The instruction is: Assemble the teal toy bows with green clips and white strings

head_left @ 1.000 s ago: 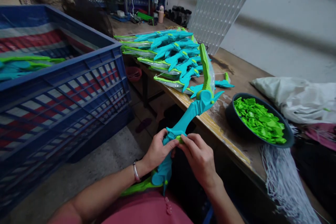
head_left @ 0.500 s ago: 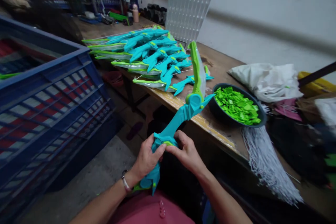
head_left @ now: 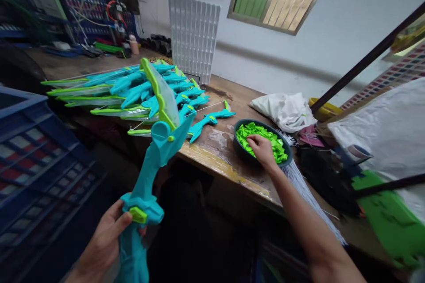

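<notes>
My left hand (head_left: 104, 241) is wrapped round the lower part of a turquoise toy bow (head_left: 144, 181), its thumb beside a green piece (head_left: 138, 215) set in the body. A green and clear limb (head_left: 162, 93) rises from the bow's upper end. Over at the dark bowl (head_left: 237, 147), my right hand (head_left: 260, 147) reaches among small bright green pieces (head_left: 277, 147). Its thumb and fingertips are drawn together; whatever is between them, if anything, is too small to make out. Similar turquoise and green bows (head_left: 133, 84) lie piled on the wooden table (head_left: 212, 161).
A blue crate (head_left: 36, 177) stands at the left. White strings (head_left: 308, 192) hang over the table edge below the bowl. White bags (head_left: 285, 108), a yellow basin (head_left: 327, 109) and a green sheet (head_left: 392, 221) are at the right, with dark bars crossing there.
My right hand has left the bow and moved right to the bowl. My left hand still holds the bow, now lower left and more upright. The view has turned right and up.
</notes>
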### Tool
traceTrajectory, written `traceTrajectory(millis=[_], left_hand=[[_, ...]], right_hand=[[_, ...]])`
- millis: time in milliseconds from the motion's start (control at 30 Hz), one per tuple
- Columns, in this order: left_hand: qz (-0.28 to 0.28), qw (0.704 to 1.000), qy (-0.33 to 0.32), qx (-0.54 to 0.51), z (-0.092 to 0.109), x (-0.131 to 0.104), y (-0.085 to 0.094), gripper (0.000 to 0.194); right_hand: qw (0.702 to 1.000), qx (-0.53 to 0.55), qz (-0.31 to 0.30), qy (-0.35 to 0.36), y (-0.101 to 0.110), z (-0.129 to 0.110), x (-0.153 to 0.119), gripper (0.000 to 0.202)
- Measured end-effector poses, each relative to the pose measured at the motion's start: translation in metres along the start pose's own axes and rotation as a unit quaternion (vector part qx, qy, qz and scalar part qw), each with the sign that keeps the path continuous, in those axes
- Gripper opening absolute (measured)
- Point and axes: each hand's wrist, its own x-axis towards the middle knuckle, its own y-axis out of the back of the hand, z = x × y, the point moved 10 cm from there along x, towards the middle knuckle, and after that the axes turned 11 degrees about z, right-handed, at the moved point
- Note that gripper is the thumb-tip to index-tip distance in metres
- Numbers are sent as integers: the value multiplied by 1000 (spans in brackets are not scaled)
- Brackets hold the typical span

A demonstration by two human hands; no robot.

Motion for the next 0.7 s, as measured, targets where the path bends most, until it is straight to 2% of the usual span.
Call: traceTrajectory(millis=[67,133,267,367,500,600,700], left_hand=[[21,999,23,-9,-1,5,7,51],[36,998,54,-27,-4,8,9,51],[59,990,127,-35,-14,8,11,55],[55,987,146,-27,-16,5,15,58],[0,987,137,-81,-11,1,7,54],[-55,975,131,-168,-1,-2,-9,53],[-126,954,127,-242,17,-7,-32,54]], right_hand=[[997,-63,-36,-24,-14,34,30,21],[990,-115,-78,-35,-35,54,46,20],[976,-170,-130,-36,-75,66,58,22],[974,-173,-137,-41,-89,65,62,21],[984,-136,-97,-59,-80,67,65,22],[993,-81,-18,-81,-53,66,65,25],[992,8,80,-93,-23,54,59,22]])
